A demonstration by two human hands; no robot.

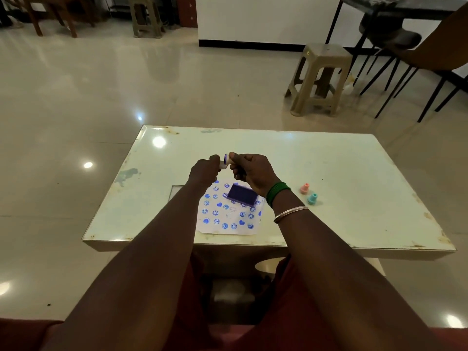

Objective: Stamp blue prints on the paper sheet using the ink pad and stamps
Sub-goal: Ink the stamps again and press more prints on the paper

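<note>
A white paper sheet (229, 221) covered with several blue smiley and heart prints lies near the front of the low table (329, 173). A dark blue ink pad (241, 195) rests on the sheet's far right part. Both hands are raised above the sheet's far edge. My right hand (253, 171) pinches a small white stamp (227, 158), its blue inked face turned left. My left hand (205, 171) is closed beside it, fingertips touching something small and pale (222, 166) under the stamp; I cannot tell what it is.
A pink stamp (305, 189) and a teal stamp (313, 198) stand upright on the table right of the sheet. Beyond the table lie a glossy tiled floor, a beige plastic stool (319, 79) and dark chair legs (405, 79) at the far right.
</note>
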